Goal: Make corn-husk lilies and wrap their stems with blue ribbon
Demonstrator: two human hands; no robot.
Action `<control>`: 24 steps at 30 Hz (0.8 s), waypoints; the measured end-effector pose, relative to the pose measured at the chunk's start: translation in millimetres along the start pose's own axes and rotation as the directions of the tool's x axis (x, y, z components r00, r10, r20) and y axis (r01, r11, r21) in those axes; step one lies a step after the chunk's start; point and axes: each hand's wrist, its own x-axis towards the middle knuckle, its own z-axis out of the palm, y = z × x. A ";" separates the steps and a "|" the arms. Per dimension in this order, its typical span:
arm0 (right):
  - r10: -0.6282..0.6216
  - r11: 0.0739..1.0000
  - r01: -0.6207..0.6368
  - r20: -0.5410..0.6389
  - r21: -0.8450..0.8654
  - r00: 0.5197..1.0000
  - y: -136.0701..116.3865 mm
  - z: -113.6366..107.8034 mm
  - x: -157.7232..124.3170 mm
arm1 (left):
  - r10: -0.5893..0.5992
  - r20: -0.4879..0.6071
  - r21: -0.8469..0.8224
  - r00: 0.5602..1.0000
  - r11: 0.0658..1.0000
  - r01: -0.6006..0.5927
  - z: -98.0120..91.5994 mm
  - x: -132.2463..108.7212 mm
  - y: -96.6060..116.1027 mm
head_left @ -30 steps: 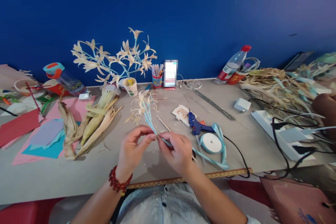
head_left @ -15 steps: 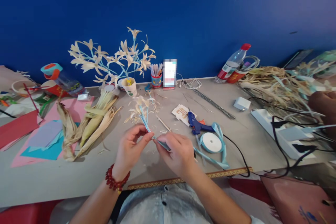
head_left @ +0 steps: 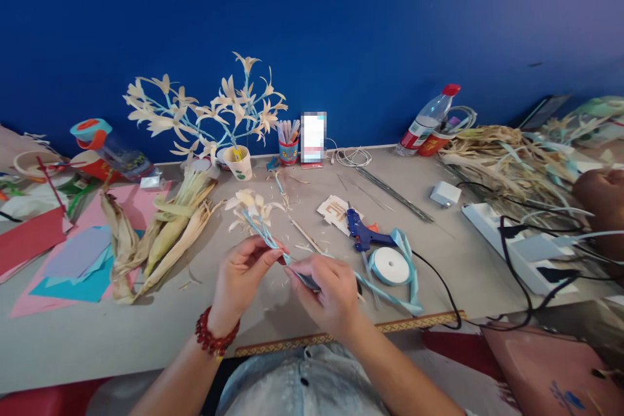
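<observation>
My left hand [head_left: 246, 273] is closed in a pinch around the pale blue wrapped stems [head_left: 263, 231] of a small spray of cream husk flowers [head_left: 251, 205]. The blossoms point away from me, to the upper left. Close beside it, my right hand [head_left: 329, 286] is closed on light blue ribbon [head_left: 385, 294] near the lower end of the stems. This ribbon trails behind the hand to a white-centred roll [head_left: 391, 266]. A dark greyish piece shows under the right fingers; I cannot tell what it is.
A blue glue gun [head_left: 361, 231] rests on a card [head_left: 336, 211] beyond my right hand. Thin wires [head_left: 397, 194] lie behind it. A paper cup [head_left: 238, 164] holds tall husk flowers. Corn husks [head_left: 168, 234] lie left; a power strip [head_left: 511, 250] and another person's hand [head_left: 602, 198] are right.
The flower spray has tipped lower and to the left, and its stems have turned in my left fingers. Both hands stay close together, still gripping. The whole view has shifted slightly.
</observation>
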 end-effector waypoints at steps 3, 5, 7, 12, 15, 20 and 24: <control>-0.027 0.997 0.029 0.029 -0.074 0.999 2.4 4.7 -3.4 | 0.000 -0.019 -0.001 1.000 1.000 0.000 1.4 1.1 -2.6; -0.040 0.993 0.045 0.047 -0.113 0.998 2.9 8.2 -5.2 | -0.013 -0.026 0.000 1.000 1.000 0.013 2.2 1.8 -5.6; -0.041 0.991 0.049 0.063 -0.124 0.997 0.9 9.9 -6.9 | -0.025 -0.038 0.012 0.999 1.000 0.026 1.9 2.3 -8.9; -0.231 0.969 0.244 0.233 -0.029 0.945 -8.8 -7.5 -9.8 | -0.003 -0.081 0.073 0.997 0.997 0.009 -9.1 3.2 -15.4; -0.315 0.944 0.328 0.336 0.020 0.888 -2.1 -29.0 3.1 | -0.016 -0.095 0.061 0.995 0.998 0.022 -18.3 4.2 -19.2; 0.240 0.946 -0.153 0.302 -0.285 0.923 43.3 -30.5 73.9 | -0.064 -0.098 -0.024 0.993 0.998 0.062 -22.1 6.9 -27.5; 0.444 0.870 -0.265 0.423 -0.417 0.790 86.4 16.1 134.9 | -0.138 -0.045 -0.134 0.989 0.982 0.131 -19.0 8.7 -32.2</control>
